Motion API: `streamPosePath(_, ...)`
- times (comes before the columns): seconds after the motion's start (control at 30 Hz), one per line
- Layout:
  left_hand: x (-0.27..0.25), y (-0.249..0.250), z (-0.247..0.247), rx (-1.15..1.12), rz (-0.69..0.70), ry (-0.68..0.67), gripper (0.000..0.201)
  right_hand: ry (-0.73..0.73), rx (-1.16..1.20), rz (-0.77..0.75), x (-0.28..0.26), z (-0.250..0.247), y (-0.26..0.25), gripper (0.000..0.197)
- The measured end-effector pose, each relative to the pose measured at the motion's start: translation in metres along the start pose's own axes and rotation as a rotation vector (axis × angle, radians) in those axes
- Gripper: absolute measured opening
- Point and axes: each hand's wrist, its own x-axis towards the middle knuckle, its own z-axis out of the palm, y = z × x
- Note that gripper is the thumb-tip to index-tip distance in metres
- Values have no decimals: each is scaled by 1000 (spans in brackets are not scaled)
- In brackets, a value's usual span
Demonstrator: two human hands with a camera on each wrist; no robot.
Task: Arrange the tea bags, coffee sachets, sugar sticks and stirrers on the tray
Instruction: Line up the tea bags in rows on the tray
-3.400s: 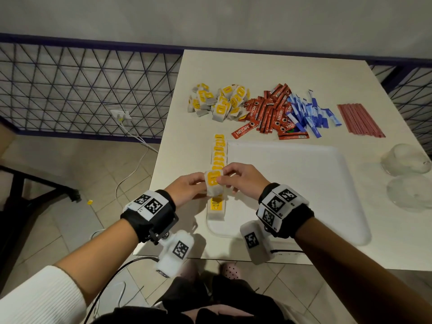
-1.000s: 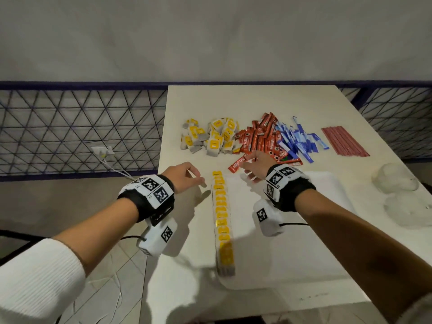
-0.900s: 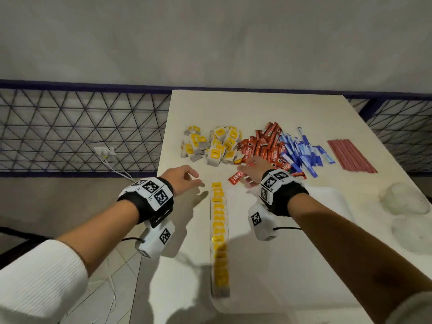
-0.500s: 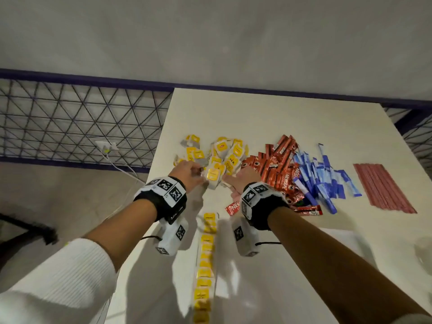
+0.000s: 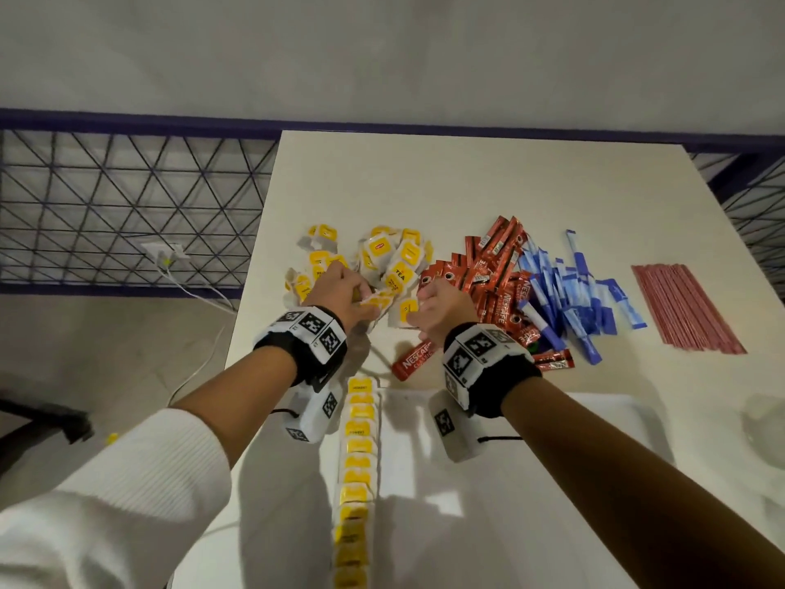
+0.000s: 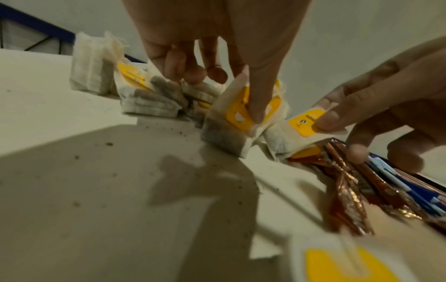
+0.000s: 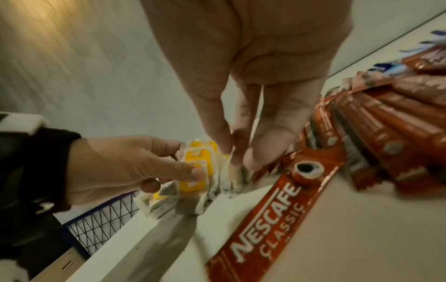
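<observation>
Two hands in the tea bag pile (image 5: 382, 265) at far left of table (image 5: 467, 180): left hand (image 5: 340, 293) pinches one bag by thumb + finger, right hand (image 5: 441, 308) pinches another. Risk: bags are limp, tags/strings may snag neighbours and drag extras off the close left table edge. Coffee sachets (image 5: 488, 274) crowd the right; the tray (image 5: 603, 414) nearer has room right of its tea row (image 5: 357, 461).
</observation>
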Motion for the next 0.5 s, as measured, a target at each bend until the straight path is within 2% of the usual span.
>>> streamPosePath(0.07, -3, 0, 0, -33, 64, 39, 17, 19, -40, -35, -4, -5, 4, 11)
streamPosePath(0.2, -18, -4, -9, -181, 142, 123, 41, 22, -51, -153, -21, -15, 6, 4)
streamPosePath(0.3, -38, -7, -19, -420, 12, 80, 24, -28, 10, -160, -37, -21, 3, 11)
streamPosePath(0.4, -58, -10, -23, -834, -140, 15, 8, -86, 102, -137, -56, -25, -2, 16)
streamPosePath(0.5, -83, -6, -29, -1136, -292, -68, 29, -110, 170, -154, -80, -25, -6, 16)
